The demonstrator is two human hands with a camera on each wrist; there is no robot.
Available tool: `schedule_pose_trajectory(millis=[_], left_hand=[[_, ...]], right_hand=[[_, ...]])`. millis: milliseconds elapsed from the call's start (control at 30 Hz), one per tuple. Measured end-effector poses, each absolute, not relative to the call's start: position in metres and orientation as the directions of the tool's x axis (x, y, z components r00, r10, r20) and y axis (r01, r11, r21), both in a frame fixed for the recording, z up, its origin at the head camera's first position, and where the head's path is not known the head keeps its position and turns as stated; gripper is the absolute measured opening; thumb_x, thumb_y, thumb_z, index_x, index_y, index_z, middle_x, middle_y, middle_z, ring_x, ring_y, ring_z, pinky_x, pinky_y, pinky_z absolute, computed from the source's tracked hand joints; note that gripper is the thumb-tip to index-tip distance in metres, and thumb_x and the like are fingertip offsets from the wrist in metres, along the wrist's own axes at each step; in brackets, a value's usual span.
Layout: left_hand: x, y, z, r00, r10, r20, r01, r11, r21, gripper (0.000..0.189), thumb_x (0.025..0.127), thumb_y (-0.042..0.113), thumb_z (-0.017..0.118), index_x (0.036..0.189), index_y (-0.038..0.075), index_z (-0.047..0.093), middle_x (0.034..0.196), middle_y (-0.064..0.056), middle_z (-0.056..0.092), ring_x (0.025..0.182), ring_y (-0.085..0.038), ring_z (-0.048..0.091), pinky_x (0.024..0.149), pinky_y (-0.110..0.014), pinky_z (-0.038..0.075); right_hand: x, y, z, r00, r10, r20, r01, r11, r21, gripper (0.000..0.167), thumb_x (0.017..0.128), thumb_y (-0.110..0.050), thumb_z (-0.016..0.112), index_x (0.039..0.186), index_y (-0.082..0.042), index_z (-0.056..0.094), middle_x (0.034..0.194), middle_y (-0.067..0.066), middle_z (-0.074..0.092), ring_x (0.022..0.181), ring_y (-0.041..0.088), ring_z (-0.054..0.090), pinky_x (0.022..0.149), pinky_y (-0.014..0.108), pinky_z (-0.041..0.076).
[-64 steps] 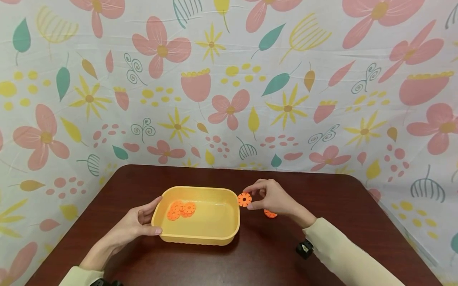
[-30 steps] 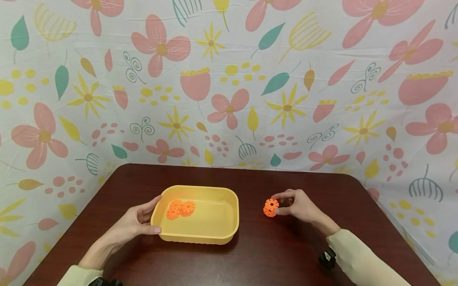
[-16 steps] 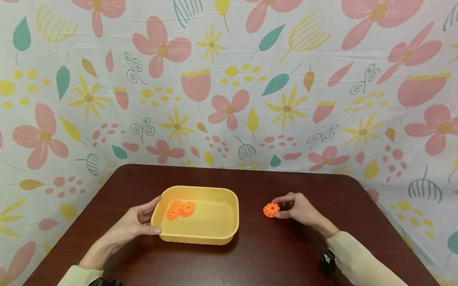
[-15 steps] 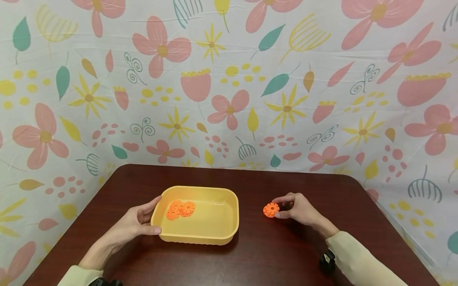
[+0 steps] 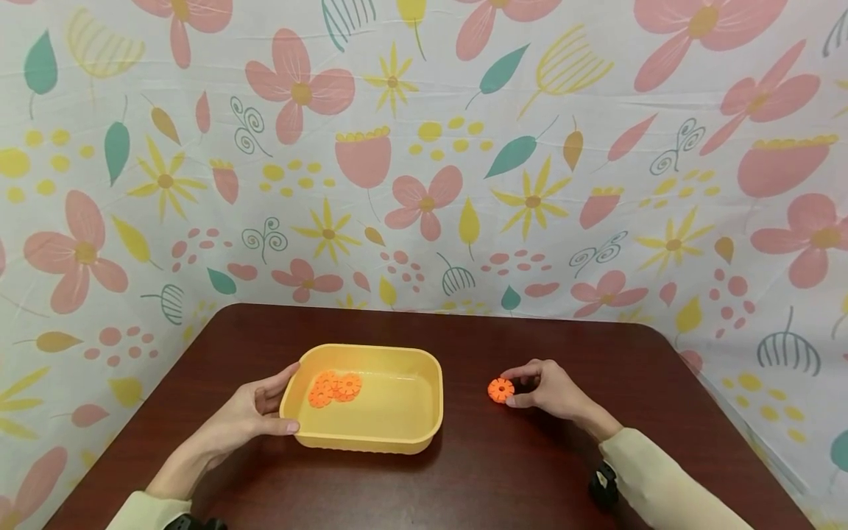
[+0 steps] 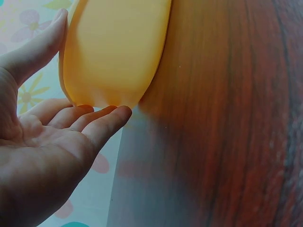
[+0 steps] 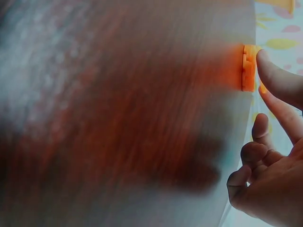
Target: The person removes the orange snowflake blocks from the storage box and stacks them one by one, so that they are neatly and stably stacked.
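Observation:
My left hand [image 5: 241,416] grips the left end of a yellow plastic bin [image 5: 371,445], its thumb at the near corner and fingers along the far side. In the left wrist view the fingertips [image 6: 124,112] bear on the end wall of the bin. Several orange notched snowflake discs [image 5: 334,389] lie overlapping inside, toward the left. To the right of the bin, my right hand [image 5: 553,390] pinches an orange snowflake disc [image 5: 500,390] by its edge, thumb nearer me. From the right wrist, stacked orange discs [image 7: 248,68] show edge-on at the tabletop, beside the thumb.
Everything stands on a dark reddish-brown table [image 5: 424,493] with rounded far corners. Behind it hangs a white cloth [image 5: 424,280] printed with flowers and leaves. Both wrists carry black devices [image 5: 603,482] below pale sleeves.
From beside the bin's right rim, my right hand has moved right with its disc and lowered it onto another disc, the two now nearly lined up. My left hand and the bin stay put.

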State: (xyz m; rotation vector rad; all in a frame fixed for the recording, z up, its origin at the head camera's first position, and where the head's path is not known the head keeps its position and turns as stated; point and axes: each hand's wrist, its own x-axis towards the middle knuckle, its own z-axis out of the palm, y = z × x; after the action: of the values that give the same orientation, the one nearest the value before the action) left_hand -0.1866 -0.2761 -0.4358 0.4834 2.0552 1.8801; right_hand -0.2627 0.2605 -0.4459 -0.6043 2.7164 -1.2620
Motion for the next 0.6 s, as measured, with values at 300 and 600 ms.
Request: schedule_pose_trajectory(millis=[300, 600], left_hand=[[-0.1862, -0.2759, -0.4352, -0.892, 0.451, -0.007, 0.030, 0.075, 0.997, 0.094, 0.095, -0.004, 0.074, 0.167, -0.002, 0.014, 0.168, -0.029, 0.020, 0.138, -0.044, 0.051, 0.096, -0.037, 0.056], [-0.1865, -0.2761, -0.4358, -0.893, 0.451, -0.002, 0.036, 0.075, 0.997, 0.094, 0.094, -0.005, 0.074, 0.167, -0.003, 0.014, 0.168, -0.029, 0.019, 0.138, -0.043, 0.051, 0.096, -0.036, 0.056]], right_hand=[[-0.2630, 0.2586, -0.4464, -0.917, -0.389, 0.091, -0.335, 0.625, -0.705, 0.041, 0.081, -0.014, 0.093, 0.119, -0.005, 0.080, 0.092, 0.006, 0.059, 0.085, 0.025, 0.049, 0.068, 0.032, 0.041], [-0.2634, 0.2597, -0.4447, -0.916, -0.394, 0.080, -0.331, 0.626, -0.706, 0.046, 0.081, -0.014, 0.093, 0.123, -0.003, 0.078, 0.093, 0.007, 0.058, 0.086, 0.026, 0.049, 0.069, 0.032, 0.039]])
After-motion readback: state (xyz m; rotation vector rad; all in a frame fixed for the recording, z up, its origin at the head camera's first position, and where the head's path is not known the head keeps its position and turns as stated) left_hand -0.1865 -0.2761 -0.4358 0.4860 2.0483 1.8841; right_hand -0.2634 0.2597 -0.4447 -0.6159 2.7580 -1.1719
